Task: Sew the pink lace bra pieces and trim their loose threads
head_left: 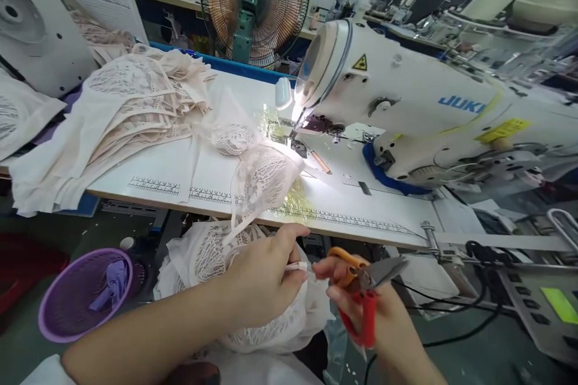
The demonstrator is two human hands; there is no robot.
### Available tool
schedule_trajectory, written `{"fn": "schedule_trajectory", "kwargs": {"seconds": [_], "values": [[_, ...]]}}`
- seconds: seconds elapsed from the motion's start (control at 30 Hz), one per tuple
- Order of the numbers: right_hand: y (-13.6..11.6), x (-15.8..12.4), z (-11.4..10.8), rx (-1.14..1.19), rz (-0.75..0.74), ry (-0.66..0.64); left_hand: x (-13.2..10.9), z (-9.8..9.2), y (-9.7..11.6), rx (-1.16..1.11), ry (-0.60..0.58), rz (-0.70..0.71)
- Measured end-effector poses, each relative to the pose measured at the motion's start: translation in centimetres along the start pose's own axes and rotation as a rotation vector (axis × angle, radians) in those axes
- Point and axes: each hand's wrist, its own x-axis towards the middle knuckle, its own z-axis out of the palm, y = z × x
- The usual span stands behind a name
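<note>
My left hand (pixel 262 280) is closed, pinching a thin pale strap (pixel 298 266) of a lace garment (pixel 264 177) that trails from the sewing table down to my lap. My right hand (pixel 356 307) grips thread snips with orange and red handles (pixel 365 289), their grey blades pointing right. Its thumb and fingertip also touch the strap end beside my left thumb. More lace pieces (pixel 203 255) lie bunched in my lap under both hands.
A white Juki sewing machine (pixel 406 96) with its lamp lit stands on the white table (pixel 158 171). A pile of lace pieces (pixel 130 102) lies at left. A purple basket (pixel 76 307) sits lower left, a fan (pixel 255 6) behind, a control panel (pixel 546 307) at right.
</note>
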Motion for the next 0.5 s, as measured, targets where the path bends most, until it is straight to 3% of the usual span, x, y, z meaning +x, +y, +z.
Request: {"fn": "schedule_trajectory", "kwargs": {"seconds": [0.1,0.23,0.5], "values": [[-2.0,1.4,0.2,-0.015,-0.054,-0.049,0.3,0.1,0.7,-0.005,-0.072,-0.033],[-3.0,2.3,0.8,-0.082,-0.008,-0.139,0.5,0.1,1.3,-0.002,-0.094,-0.062],[-1.5,2.1,1.3,0.201,0.010,-0.078,0.1,1.3,-0.4,-0.171,0.016,-0.108]]}}
